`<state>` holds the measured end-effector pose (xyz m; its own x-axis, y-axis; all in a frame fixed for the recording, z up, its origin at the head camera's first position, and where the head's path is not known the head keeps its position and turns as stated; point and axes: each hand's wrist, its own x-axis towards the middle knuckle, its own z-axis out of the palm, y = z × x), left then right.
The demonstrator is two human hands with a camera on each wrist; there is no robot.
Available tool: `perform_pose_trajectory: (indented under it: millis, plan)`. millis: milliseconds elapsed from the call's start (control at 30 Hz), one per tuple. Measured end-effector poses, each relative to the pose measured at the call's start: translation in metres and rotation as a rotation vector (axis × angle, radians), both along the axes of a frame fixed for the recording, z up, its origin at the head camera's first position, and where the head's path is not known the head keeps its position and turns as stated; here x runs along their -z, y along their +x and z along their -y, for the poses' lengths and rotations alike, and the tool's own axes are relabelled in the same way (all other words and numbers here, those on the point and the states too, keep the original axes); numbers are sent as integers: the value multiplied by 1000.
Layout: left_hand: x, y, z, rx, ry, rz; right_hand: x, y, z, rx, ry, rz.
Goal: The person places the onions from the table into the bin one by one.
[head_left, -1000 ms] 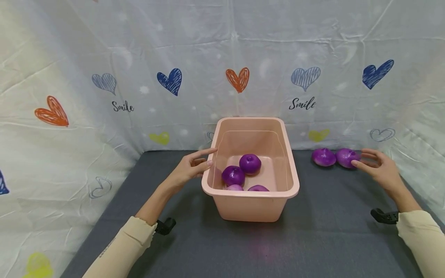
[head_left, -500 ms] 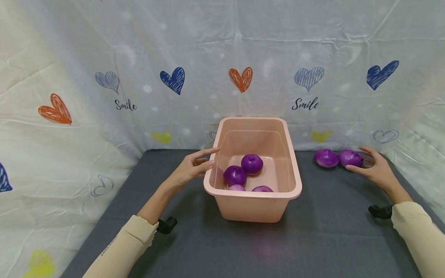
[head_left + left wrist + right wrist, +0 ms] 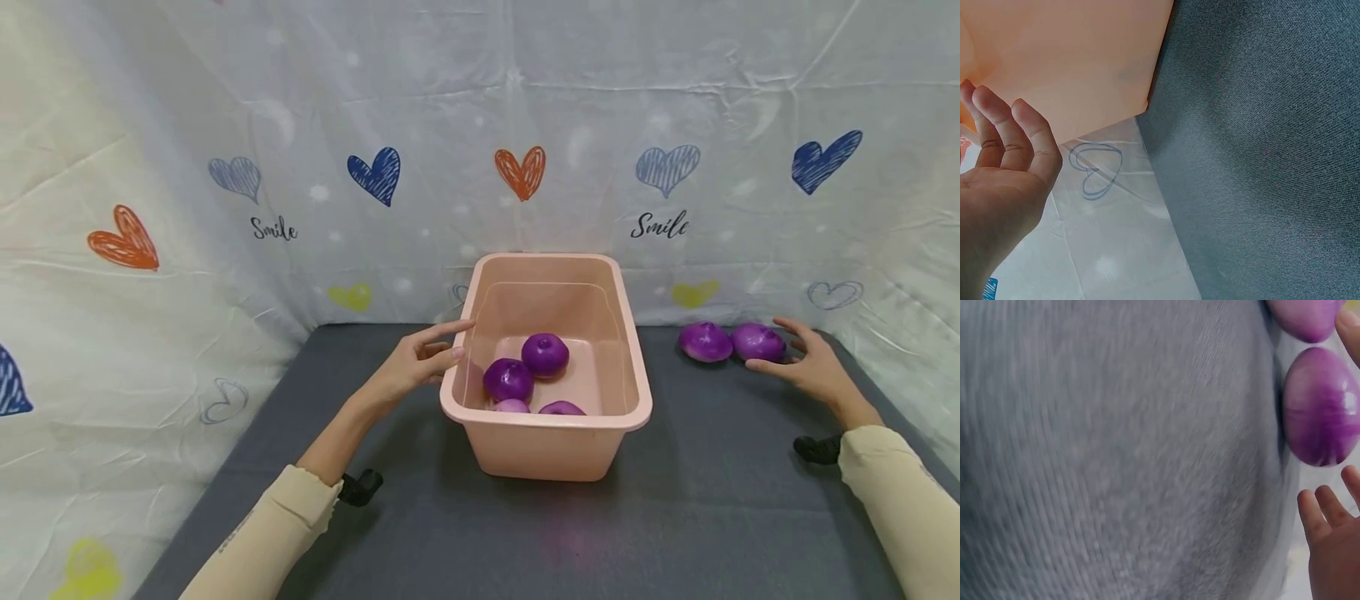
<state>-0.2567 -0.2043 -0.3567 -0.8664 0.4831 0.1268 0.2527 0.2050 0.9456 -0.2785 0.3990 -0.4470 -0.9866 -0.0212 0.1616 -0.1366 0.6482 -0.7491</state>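
Observation:
My left hand (image 3: 405, 367) rests at the left rim of a peach plastic tub (image 3: 540, 446), index finger straight over the edge and thumb beside it. In the left wrist view, the other fingers (image 3: 1038, 134) lie loosely bent by the tub's outer wall. Several purple onions sit inside the tub, two of them in full view: one onion (image 3: 545, 355) and another onion (image 3: 508, 380). At the right, my right hand (image 3: 817, 375) is spread beside an onion (image 3: 756, 342), thumb in front and fingers behind. A second onion (image 3: 705, 342) lies just left of it.
A dark grey cloth (image 3: 697, 517) covers the table. Behind it hangs a pale curtain (image 3: 442, 100) printed with hearts, close to the tub's back and the two loose onions. More curtain (image 3: 82, 333) runs along the left side.
My right hand has shifted slightly left around the right-hand onion, thumb now further across its front. My left hand stays at the tub's rim. The head view has shifted slightly.

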Motion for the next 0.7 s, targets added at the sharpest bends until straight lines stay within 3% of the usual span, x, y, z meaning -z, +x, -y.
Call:
perform_pose_trajectory:
  millis: [433,700]
  plan:
    - [0,1,1,-1,5,0,2,-13,-6,-18,89,-2]
    - [-1,0,0,3,9,0,5,-19,0,-34,128,-82]
